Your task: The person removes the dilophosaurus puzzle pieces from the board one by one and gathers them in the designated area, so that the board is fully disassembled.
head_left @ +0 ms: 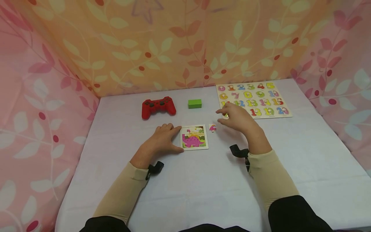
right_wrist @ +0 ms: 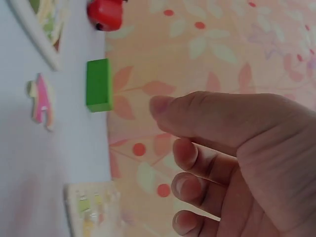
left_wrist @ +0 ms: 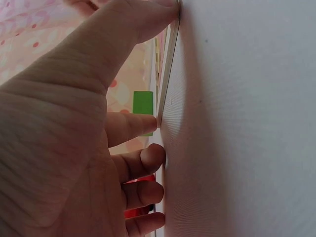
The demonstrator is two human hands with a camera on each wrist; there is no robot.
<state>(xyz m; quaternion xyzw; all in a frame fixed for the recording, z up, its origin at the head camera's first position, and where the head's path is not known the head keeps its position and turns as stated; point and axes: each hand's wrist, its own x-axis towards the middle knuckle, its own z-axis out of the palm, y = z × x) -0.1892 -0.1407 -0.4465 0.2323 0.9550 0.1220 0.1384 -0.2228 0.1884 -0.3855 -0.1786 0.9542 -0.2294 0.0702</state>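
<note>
My left hand holds a small framed dinosaur jigsaw puzzle by its left side, index finger at the far corner and thumb at the near one. In the left wrist view the puzzle's thin edge spans between thumb and index finger; the other fingers rest on the cloth. Just right of the frame lies a loose pink-printed puzzle piece, also visible as a puzzle piece in the right wrist view. My right hand hovers to its right, fingers loosely bent with nothing between them.
A wooden number board lies at the back right, partly behind my right hand. Toward the back are a green block and a red game controller. Patterned fabric hangs around the white-covered table.
</note>
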